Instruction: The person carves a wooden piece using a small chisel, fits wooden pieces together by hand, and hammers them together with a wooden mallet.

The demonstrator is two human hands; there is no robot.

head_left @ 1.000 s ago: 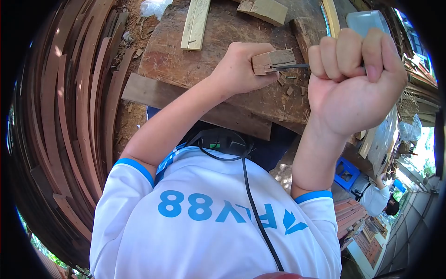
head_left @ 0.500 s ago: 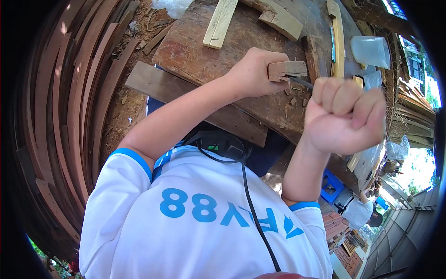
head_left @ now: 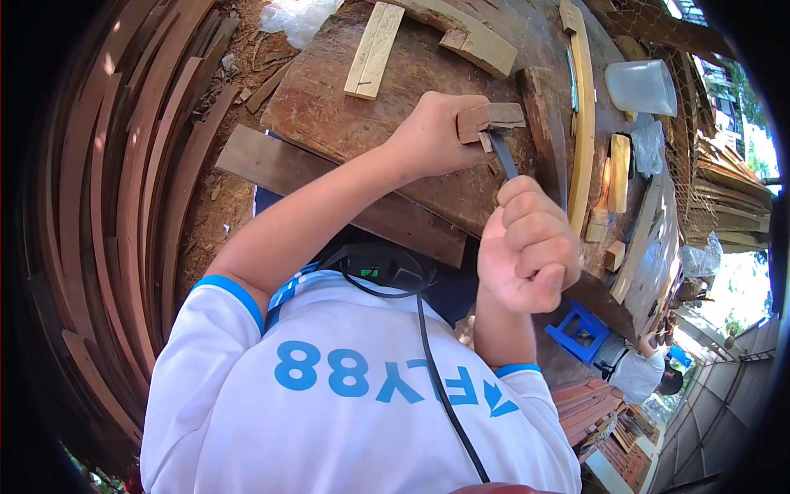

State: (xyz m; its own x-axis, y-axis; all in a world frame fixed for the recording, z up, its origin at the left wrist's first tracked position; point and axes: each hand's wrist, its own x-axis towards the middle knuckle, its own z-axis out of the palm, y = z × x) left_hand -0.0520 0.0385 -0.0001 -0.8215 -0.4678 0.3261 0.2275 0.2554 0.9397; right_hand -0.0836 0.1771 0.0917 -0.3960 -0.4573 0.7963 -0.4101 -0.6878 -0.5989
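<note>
My left hand (head_left: 434,136) is closed around a short wooden block (head_left: 494,118), whose end sticks out past the fingers above the workbench (head_left: 317,107). A split or notch shows in that end, with a small sliver standing out below it. In a fist, my right hand (head_left: 531,245) grips a chisel (head_left: 504,155); its handle is hidden by the fingers. The flat metal blade points up and left from the fist, and its tip meets the notched end of the block.
Pale wood pieces (head_left: 374,51) and a curved piece (head_left: 481,41) lie on the bench. A long strip (head_left: 583,107), a brush (head_left: 598,222) and a plastic tub (head_left: 642,87) are to the right. Stacked planks (head_left: 107,165) stand left. Another person (head_left: 634,372) is beyond a blue stool (head_left: 578,332).
My right hand has moved left and down, and the chisel blade now stands at a steeper angle. A sliver shows below the block's notch. My left hand keeps its grip.
</note>
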